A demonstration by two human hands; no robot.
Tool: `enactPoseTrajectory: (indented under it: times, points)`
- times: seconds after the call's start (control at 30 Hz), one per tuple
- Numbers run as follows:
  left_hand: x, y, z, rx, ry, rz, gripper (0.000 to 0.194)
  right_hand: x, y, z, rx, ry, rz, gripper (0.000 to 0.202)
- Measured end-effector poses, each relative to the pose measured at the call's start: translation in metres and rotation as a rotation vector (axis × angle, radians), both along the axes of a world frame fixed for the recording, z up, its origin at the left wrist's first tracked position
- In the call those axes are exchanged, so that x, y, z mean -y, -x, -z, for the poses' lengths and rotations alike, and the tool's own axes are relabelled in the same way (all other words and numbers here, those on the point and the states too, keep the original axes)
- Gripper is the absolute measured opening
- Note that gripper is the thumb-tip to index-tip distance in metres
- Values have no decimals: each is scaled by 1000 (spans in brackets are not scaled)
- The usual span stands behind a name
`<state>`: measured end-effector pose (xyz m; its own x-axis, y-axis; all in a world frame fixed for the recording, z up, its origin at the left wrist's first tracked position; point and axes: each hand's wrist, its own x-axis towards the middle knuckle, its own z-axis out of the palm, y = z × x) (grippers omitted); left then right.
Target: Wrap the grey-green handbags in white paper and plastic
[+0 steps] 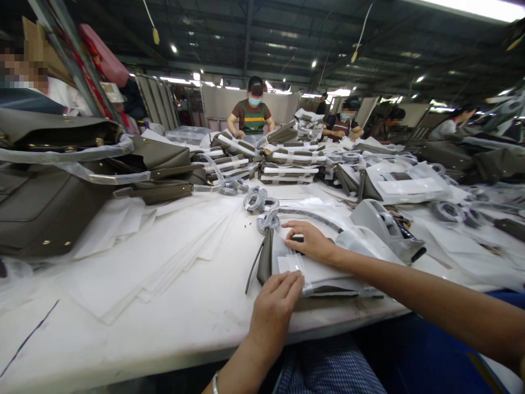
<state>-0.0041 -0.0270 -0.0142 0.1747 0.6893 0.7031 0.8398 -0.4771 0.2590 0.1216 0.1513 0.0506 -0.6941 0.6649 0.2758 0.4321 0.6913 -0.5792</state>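
A grey-brown handbag (266,257) lies in front of me near the table edge, its front covered by white wrapping paper (328,271). At its lower left part, my left hand (278,295) has its fingers pressed together on the wrapped bag, beside a shiny strip of clear tape (296,264). My right hand (309,241) rests over the bag's upper part, fingers curved and apart, with the thumb near the paper. A wrapped strap (311,214) arcs behind the bag. Rolled, plastic-wrapped straps (268,221) sit at its top left corner.
Loose white sheets (164,257) spread over the table (197,323) on the left. Unwrapped bags (53,202) stand farther left. A grey tape dispenser (379,227) is right of my bag. Stacked wrapped bags (291,164) fill the back, with a masked co-worker (254,117) behind.
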Motion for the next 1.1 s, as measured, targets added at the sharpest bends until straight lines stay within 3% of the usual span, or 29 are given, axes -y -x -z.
enactPoseTrajectory:
  times: [0.23,0.6,0.73,0.87,1.1]
  points:
    - [0,1,-1,-12,24,1,41,-15,0,16,147,163,2,17]
    - [3,0,-4,-86,31,-14,51,-27,9,5,214,259,-10,24]
    - [4,-1,-4,-72,10,-13,46,-21,-5,-9,199,304,-46,47]
    - [5,-2,-5,-71,11,-23,42,-12,-22,-13,223,283,-198,98]
    - [6,-4,-9,-60,18,-41,42,-23,-18,4,305,326,-191,105]
